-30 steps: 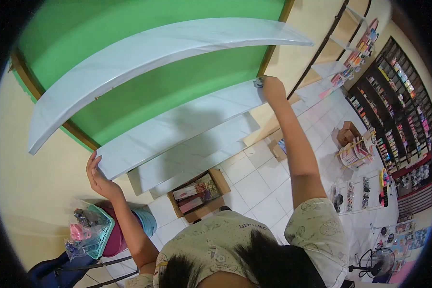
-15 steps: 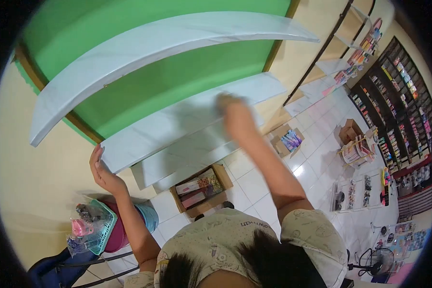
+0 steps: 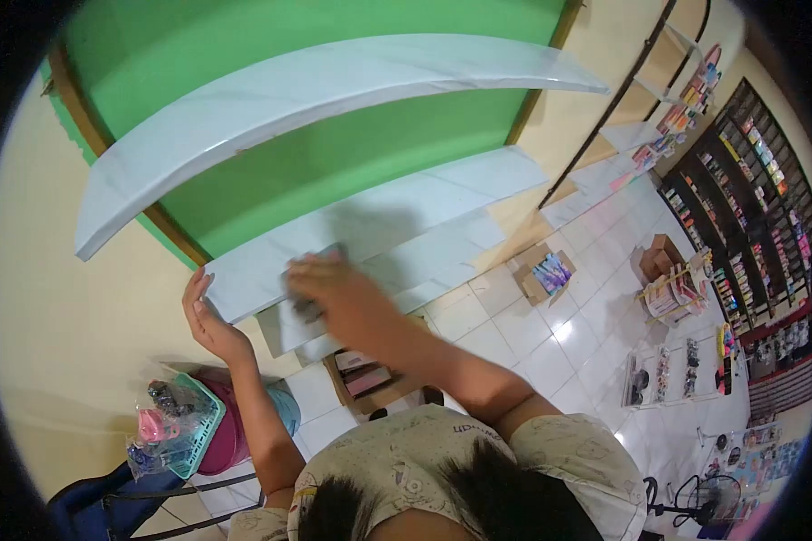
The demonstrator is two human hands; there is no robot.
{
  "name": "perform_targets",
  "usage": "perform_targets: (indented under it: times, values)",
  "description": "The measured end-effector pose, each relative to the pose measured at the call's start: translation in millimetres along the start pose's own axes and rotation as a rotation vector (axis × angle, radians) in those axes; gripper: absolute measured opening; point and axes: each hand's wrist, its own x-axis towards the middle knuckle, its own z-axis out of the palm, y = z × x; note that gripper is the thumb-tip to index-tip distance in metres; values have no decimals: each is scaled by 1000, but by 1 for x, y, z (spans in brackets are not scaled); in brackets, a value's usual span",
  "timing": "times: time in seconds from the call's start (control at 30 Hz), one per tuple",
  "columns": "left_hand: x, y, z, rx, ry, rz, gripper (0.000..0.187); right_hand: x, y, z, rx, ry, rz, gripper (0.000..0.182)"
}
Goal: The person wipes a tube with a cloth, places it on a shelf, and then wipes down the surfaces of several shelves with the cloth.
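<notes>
I face a green back panel (image 3: 334, 167) with white marbled shelves. My right hand (image 3: 338, 293) is blurred and lies on the left part of the middle shelf (image 3: 442, 203), pressing a small grey cloth (image 3: 309, 270) onto its surface. My left hand (image 3: 206, 316) is flat with fingers apart, resting against the shelf's left end and holding nothing. A longer upper shelf (image 3: 334, 81) curves above both hands. Lower shelves sit below, partly hidden by my right arm.
An open cardboard box (image 3: 361, 379) of packets stands on the tiled floor below the shelves, with another box (image 3: 544, 270) to the right. At lower left are a teal basket (image 3: 185, 424) and a pink bucket (image 3: 230, 442). Dark stocked racks (image 3: 740, 180) line the right side, with a fan (image 3: 704, 496) below them.
My right hand has swept along the middle shelf from its right end to near its left end. My left hand has stayed at the shelf's left end.
</notes>
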Motion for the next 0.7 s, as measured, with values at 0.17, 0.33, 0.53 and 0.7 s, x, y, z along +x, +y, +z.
perform_targets:
  times: [0.17,0.33,0.53,0.7]
  values:
    - [-3,-7,-2,113,36,54,41,1,120,-106,-580,321,423,50]
    - [-5,-2,-3,-111,1,-92,48,29,131,-126,-721,334,661,38]
    - [-7,-2,1,-248,31,-125,56,39,-16,51,-243,32,-106,43]
    - [-11,-7,4,-410,19,-177,60,88,-57,90,34,-216,-270,30]
